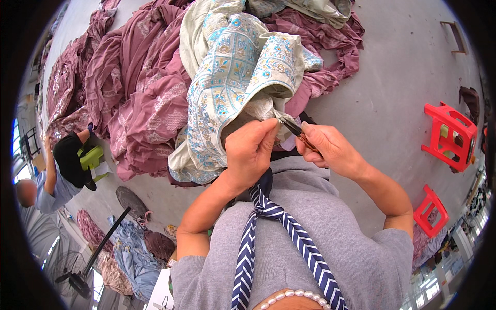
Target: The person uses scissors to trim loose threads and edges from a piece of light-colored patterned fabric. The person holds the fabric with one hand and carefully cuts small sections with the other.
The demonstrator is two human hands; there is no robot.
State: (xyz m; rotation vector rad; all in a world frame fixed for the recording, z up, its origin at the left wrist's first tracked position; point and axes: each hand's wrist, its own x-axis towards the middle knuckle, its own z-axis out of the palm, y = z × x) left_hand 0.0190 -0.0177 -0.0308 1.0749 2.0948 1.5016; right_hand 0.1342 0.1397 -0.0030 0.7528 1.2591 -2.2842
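Observation:
My left hand (250, 150) is closed in a pinch at the edge of a pale green cloth (222, 77) printed with blue and gold patterns. That cloth lies bunched in front of me, with a fold curling open just beyond my fingers. In my right hand (333, 147) is a pair of thread snips (291, 125) with dark blades, angled toward the left fingertips. The snips' tips meet the cloth edge near the pinch; whether a thread lies between the blades is too small to tell.
Piled mauve cloth (139, 67) spreads over the grey floor (382, 93) ahead and to the left. Two red plastic stools (431, 212) stand at the right. At the far left a person (57, 178) sits by a green stool (92, 158). A standing fan (77, 284) is at lower left.

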